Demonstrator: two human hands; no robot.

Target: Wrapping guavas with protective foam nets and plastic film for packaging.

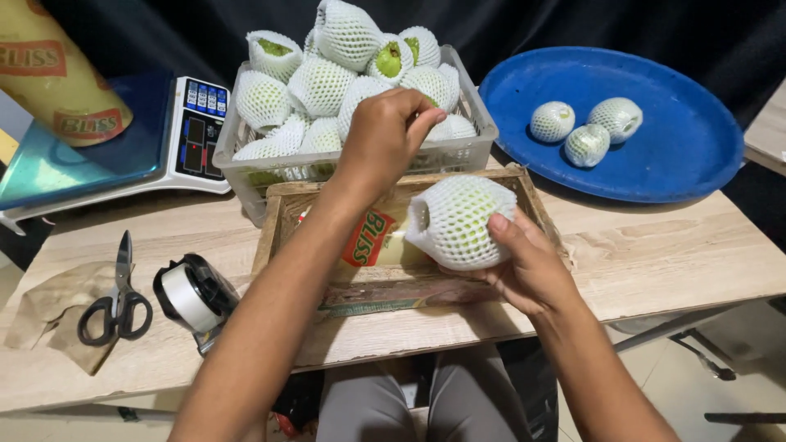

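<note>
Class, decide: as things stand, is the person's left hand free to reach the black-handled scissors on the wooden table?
Probably yes: the left hand holds nothing, and the black-handled scissors lie uncovered on brown paper.

tabletop [655, 254]: light wood | left: scissors [117, 303] on brown paper [49, 307], tape dispenser [192, 296] just beside | back-left: digital scale [192, 135] | centre: wooden tray [393, 278], white plastic crate [360, 160] behind it | back-right: blue round platter [655, 164]

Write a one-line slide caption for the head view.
Right hand holds a net-wrapped green fruit over a wooden tray while left hand reaches into the fruit basket.
</note>
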